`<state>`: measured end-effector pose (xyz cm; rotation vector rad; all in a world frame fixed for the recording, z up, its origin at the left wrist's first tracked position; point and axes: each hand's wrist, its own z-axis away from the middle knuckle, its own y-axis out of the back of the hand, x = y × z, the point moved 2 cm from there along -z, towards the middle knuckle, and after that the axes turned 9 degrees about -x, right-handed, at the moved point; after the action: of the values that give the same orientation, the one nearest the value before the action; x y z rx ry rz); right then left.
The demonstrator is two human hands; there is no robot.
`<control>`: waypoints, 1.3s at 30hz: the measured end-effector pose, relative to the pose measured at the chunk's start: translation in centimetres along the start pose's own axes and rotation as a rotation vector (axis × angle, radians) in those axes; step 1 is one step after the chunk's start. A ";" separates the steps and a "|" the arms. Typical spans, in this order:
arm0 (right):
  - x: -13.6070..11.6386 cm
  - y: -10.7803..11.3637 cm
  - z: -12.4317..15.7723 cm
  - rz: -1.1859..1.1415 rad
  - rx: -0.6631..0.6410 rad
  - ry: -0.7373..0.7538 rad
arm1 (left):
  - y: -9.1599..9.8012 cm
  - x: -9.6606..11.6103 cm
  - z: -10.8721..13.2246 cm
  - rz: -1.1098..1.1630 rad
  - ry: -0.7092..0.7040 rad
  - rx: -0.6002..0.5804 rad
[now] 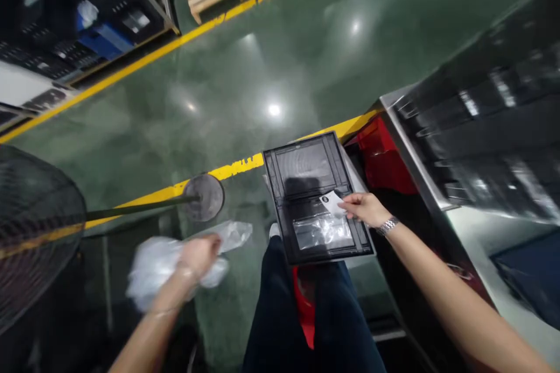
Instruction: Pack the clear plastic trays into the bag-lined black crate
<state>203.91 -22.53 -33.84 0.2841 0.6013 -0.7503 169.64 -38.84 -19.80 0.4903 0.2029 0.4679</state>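
My right hand [367, 210] pinches the card [330, 202] between its fingers [349, 205], over the tray [285, 205]. The tray lies mostly to their left, its long axis going away from me. My left hand [198, 256], farther from it, grips the bag [151, 268].

Black rectangular plastic frame panel [286, 215], flat-backed with raised rims and a crossbar splitting it into two recesses; lies open side up, slightly rotated, upper recess greyish; clear glossy crinkled plastic film [321, 234] lies in the lower recess, throwing bright glints; small white paper card with a round black mark [330, 203], held tilted over the panel near the crossbar's right end; crumpled translucent whitish plastic bag [153, 271], bunched up, left of the panel and apart from it, narrow end stretching toward it.
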 end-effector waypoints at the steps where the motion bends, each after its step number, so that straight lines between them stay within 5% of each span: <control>1: 0.9 -0.3 -1.4 0.020 -0.011 -0.026 | -2.5 3.2 -2.5 -0.013 -0.086 -0.090; 5: 4.6 -0.7 -6.0 0.118 -0.060 -0.120 | -11.5 13.8 -10.4 0.005 -0.374 -0.281; 10: 8.7 -0.4 -10.0 0.296 -0.116 -0.227 | -16.6 18.8 -16.2 0.038 -0.393 -0.309; 16: 11.5 -1.2 -12.2 0.596 -0.231 -0.280 | -18.4 19.0 -18.8 0.003 -0.345 -0.349; 26: 11.1 -3.9 -11.4 1.094 -0.424 -0.352 | -18.2 18.0 -18.2 0.045 -0.409 -0.389; 35: 8.7 -2.8 -10.0 1.241 -0.350 -0.264 | -18.6 16.4 -18.1 0.218 -0.458 -0.349; 39: 7.2 -4.8 -10.8 1.207 -0.326 -0.102 | -18.7 16.2 -18.1 0.271 -0.494 -0.346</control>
<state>200.25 -25.09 -46.91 0.2489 0.3450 0.4920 185.64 -38.36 -45.98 0.2801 -0.4198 0.6166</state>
